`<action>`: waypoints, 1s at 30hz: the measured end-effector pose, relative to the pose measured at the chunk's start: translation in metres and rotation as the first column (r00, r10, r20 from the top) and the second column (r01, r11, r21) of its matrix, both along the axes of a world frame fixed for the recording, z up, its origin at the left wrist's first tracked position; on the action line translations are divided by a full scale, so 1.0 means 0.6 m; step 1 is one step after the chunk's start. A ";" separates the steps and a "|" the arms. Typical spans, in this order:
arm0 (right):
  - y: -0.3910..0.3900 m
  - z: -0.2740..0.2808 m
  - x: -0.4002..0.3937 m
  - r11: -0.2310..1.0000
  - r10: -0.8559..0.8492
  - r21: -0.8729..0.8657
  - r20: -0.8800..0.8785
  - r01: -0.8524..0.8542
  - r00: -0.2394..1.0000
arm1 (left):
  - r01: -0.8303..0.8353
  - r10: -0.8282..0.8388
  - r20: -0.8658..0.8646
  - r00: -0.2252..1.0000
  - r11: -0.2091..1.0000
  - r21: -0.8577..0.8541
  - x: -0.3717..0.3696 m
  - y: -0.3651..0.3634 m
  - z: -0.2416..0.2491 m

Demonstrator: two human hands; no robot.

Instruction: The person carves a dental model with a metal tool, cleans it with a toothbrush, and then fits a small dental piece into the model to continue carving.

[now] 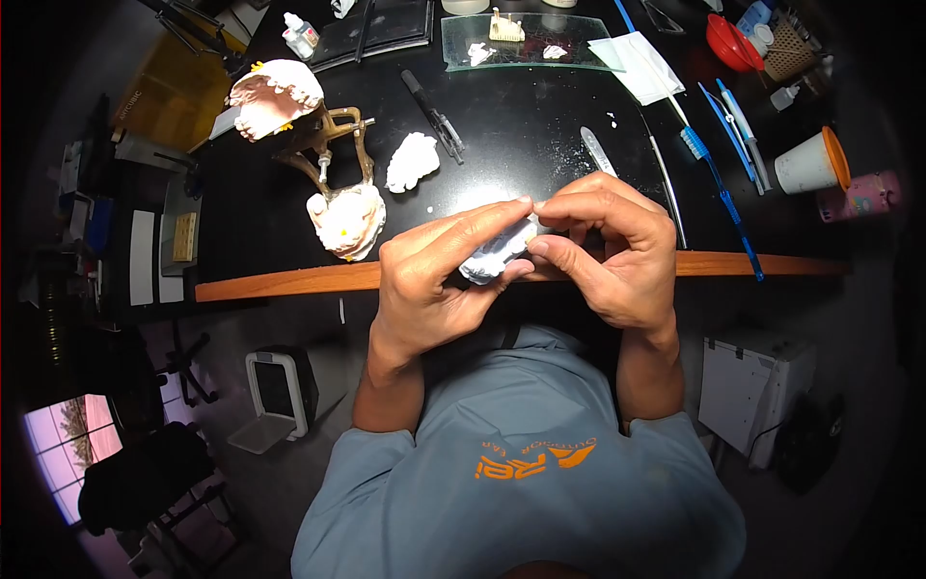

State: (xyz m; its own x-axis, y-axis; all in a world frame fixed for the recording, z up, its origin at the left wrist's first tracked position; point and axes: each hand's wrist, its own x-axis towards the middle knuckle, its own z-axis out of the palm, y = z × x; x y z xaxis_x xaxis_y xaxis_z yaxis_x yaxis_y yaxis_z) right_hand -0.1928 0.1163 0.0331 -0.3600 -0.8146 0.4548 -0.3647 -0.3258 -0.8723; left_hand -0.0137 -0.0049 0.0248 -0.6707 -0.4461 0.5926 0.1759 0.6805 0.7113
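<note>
Both forearms (389,394) angle inward, left hand (429,265) clamped on a pale piece (496,257), right hand (625,246) pinching its edge.

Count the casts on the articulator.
2: one cast at the far end of the articulator, the other cast at its near end by the table edge, left of the left hand. None looks hidden.

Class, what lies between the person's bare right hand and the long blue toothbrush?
In the head view, a thin, pale, straight rod lies on the black tabletop between the right hand and the toothbrush.
</note>
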 end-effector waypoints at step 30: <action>-0.001 0.011 0.006 0.999 0.047 0.022 0.017 -0.048 0.999 | -0.096 0.070 -0.194 0.978 0.987 -0.127 -0.008 0.004 -0.022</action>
State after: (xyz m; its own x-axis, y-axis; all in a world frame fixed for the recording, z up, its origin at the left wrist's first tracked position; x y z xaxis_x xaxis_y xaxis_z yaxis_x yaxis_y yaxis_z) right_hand -0.1893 0.1156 0.0395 -0.3279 -0.8410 0.4304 -0.3353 -0.3224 -0.8852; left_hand -0.0187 -0.0023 0.0115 -0.5051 -0.4026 0.7634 0.2366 0.7861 0.5710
